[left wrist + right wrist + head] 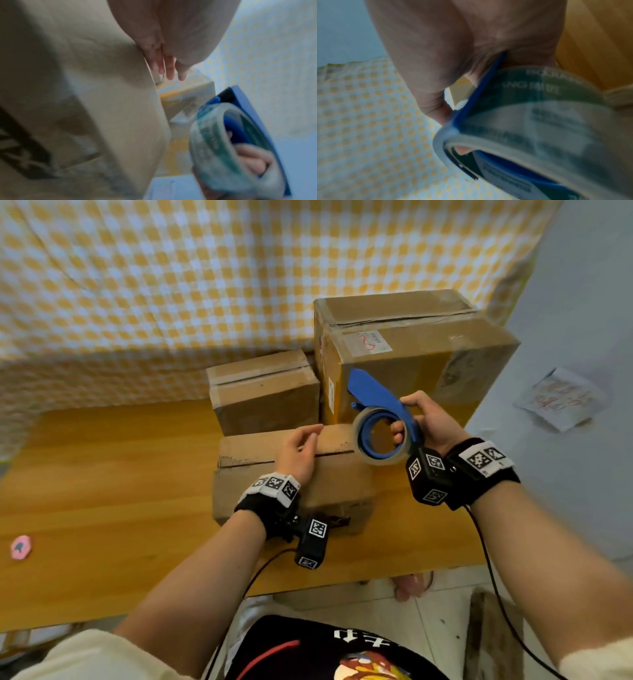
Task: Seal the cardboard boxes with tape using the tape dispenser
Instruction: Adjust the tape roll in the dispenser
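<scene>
A small cardboard box (335,484) lies on the wooden table (102,491) in front of me, its top seam a dark slit with no tape visible on it. My left hand (301,448) rests on top of it, fingers loosely bent over the seam. My right hand (421,419) grips a blue tape dispenser (380,402) with a clear tape roll (373,440), held in the air above the box's right end. In the left wrist view my left hand's fingers (169,70) lie along the box (85,108), with the dispenser (240,135) to the right. The right wrist view shows the roll (547,128) close up.
Two more boxes stand behind: a medium one (263,392) and a tall one (411,350) with a label. A yellow checked cloth (205,268) hangs behind the table. A pink round item (21,547) lies at the table's left. A paper sheet (561,398) lies on the floor at right.
</scene>
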